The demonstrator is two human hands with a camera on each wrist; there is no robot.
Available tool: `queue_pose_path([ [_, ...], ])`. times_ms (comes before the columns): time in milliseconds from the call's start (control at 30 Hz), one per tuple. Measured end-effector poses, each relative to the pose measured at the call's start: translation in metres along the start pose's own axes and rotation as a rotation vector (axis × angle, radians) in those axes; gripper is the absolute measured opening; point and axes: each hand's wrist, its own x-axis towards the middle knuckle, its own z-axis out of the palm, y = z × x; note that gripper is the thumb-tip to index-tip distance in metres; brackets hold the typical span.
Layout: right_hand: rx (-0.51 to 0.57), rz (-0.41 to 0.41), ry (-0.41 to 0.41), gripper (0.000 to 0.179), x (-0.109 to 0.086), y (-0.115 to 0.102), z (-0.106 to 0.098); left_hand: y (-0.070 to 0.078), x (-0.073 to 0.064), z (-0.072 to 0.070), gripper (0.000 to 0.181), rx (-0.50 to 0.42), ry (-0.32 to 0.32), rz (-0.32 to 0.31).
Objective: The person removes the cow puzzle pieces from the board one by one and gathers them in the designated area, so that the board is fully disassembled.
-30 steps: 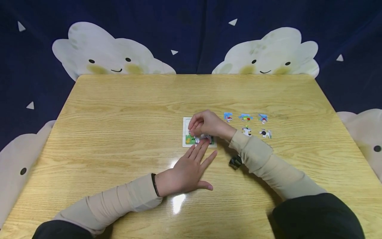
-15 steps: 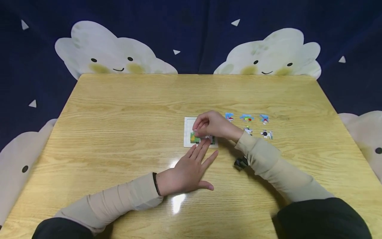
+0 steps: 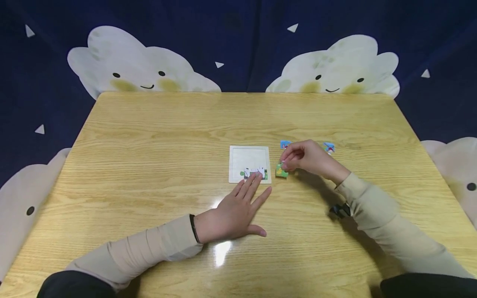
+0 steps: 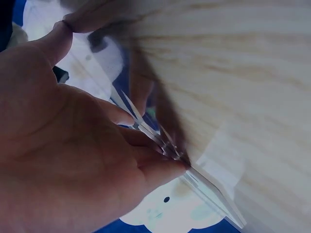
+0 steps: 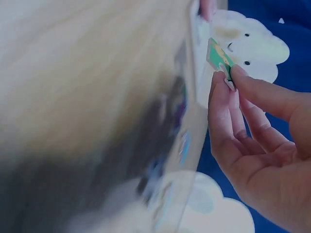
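Note:
A green jigsaw piece (image 3: 281, 170) with a yellow figure is pinched between the thumb and fingers of my right hand (image 3: 308, 158), just right of the puzzle frame. The right wrist view shows that same jigsaw piece (image 5: 219, 57) held up at the fingertips. My left hand (image 3: 234, 213) lies with straight fingers, their tips on the lower edge of the white puzzle frame (image 3: 249, 155). Along the frame's bottom sit joined white and green pieces (image 3: 246, 172), partly covered by those fingertips. In the left wrist view the frame (image 4: 218, 194) appears nearly edge-on under the fingers.
A blue jigsaw piece (image 3: 285, 144) lies above the right hand, and another blue piece (image 3: 329, 147) lies to its right. My right hand hides other loose pieces. The wooden table (image 3: 149, 157) reaches back to a dark blue curtain (image 3: 238, 45) with cloud prints.
My right hand has lifted the green piece from the frame's lower left corner and carried it right, beyond the frame. The left hand has stayed in place.

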Motion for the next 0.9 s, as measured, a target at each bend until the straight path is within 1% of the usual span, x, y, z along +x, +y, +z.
queue_pose_path([
  [100,-0.048,0.014,0.006,0.013,-0.010,0.008,-0.002,0.000,0.000,0.000,0.099,-0.007,0.013,-0.001],
  [233,-0.117,-0.003,0.025,0.012,-0.019,0.015,0.001,-0.001,0.000,0.000,0.100,-0.010,0.024,0.003],
  [500,-0.228,-0.106,0.112,0.007,-0.026,0.019,0.013,-0.001,0.000,0.000,0.100,-0.038,0.012,0.006],
  [667,-0.255,-0.147,0.131,0.008,-0.028,0.018,0.017,-0.001,0.000,-0.002,0.100,-0.063,0.010,0.012],
  [800,-0.271,-0.152,0.133,0.009,-0.030,0.018,0.018,-0.001,0.000,-0.001,0.100,-0.077,0.011,0.017],
  [900,-0.270,-0.145,0.139,0.008,-0.030,0.018,0.018,-0.001,0.000,0.000,0.100,-0.070,0.010,0.020],
])
